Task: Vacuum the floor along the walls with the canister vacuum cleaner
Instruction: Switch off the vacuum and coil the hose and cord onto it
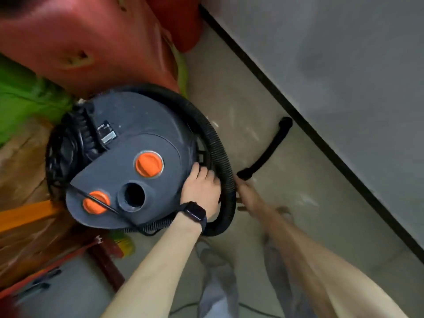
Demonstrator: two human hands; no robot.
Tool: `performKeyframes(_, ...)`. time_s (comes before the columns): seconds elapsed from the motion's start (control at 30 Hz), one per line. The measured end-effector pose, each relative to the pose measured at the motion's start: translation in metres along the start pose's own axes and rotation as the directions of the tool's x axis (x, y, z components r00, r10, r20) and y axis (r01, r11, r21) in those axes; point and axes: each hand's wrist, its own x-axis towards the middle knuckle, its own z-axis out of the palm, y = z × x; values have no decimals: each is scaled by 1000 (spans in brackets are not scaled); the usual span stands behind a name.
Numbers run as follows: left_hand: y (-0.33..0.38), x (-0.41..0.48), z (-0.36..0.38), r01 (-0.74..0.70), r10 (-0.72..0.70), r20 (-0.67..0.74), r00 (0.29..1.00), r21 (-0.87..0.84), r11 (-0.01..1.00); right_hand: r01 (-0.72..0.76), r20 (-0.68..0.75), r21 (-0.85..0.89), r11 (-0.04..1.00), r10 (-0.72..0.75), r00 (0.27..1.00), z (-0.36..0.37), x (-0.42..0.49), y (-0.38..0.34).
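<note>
The grey canister vacuum point(137, 138) with two orange knobs and an open round port lies on the floor at centre left. Its black ribbed hose point(218, 143) loops around its right side. My left hand point(200, 187), with a dark watch on the wrist, grips the canister's right rim beside the hose. My right hand point(243, 187) is blurred and reaches to the near end of the black nozzle tube point(266, 150), which lies on the floor pointing toward the wall. Its grip is hidden by blur.
A grey wall with a black baseboard point(298, 115) runs diagonally on the right. Red plastic items point(91, 42) and green material point(27, 92) crowd behind the canister. Cardboard, an orange bar and broom bristles point(121, 244) lie at left. Bare concrete floor point(241, 92) runs along the wall.
</note>
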Motion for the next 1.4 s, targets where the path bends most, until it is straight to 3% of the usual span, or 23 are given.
performKeyframes(0.1,12,18,45,-152,78,282,956,251,956,101,-3,216,971,-103,995,13,8,10)
performKeyframes(0.17,20,22,73,-225,63,415,908,354,908,144,-16,204,968,-144,989,12,2,18)
performKeyframes(0.23,24,21,97,-226,33,443,896,388,893,206,-27,127,970,-204,979,12,-5,25)
performKeyframes(0.37,19,-3,118,-76,30,237,971,186,980,327,-43,-67,943,-330,943,23,-11,20)
performKeyframes(0.47,18,-48,119,13,-12,-34,999,32,999,313,-180,-159,936,-339,923,21,-9,14)
performKeyframes(0.6,7,-107,122,118,-126,-47,991,-141,983,212,-335,-447,869,-383,861,32,-15,16)
performKeyframes(0.67,-1,-126,119,127,-152,-107,983,-210,970,69,-411,-432,899,-265,872,45,-22,21)
performKeyframes(0.73,-6,-142,116,120,-167,-155,974,-277,953,-156,-467,-272,950,11,884,59,-33,26)
performKeyframes(0.83,-12,-164,113,57,-146,-239,960,-345,937,-421,-285,53,906,417,863,85,-63,39)
performKeyframes(0.9,-18,-179,112,11,-120,-277,953,-366,931,-469,-77,181,865,488,870,102,-80,47)
performKeyframes(0.97,-25,-195,115,-20,-90,-283,955,-363,932,-417,14,279,865,431,902,118,-86,47)
performKeyframes(1.03,-30,-208,120,-16,-58,-203,978,-344,939,-331,-24,347,878,361,932,130,-88,47)
performKeyframes(1.1,-34,-220,130,31,-21,30,999,-388,921,-293,-57,358,887,334,941,136,-97,54)
performKeyframes(1.2,-32,-229,144,139,45,333,942,-505,852,-297,-3,361,884,319,948,129,-122,88)
performKeyframes(1.3,-26,-224,137,187,132,501,855,-536,823,-284,89,324,902,270,959,123,-141,109)
performKeyframes(1.4,-17,-211,126,298,161,533,830,-670,680,-237,54,339,910,233,971,129,-147,114)
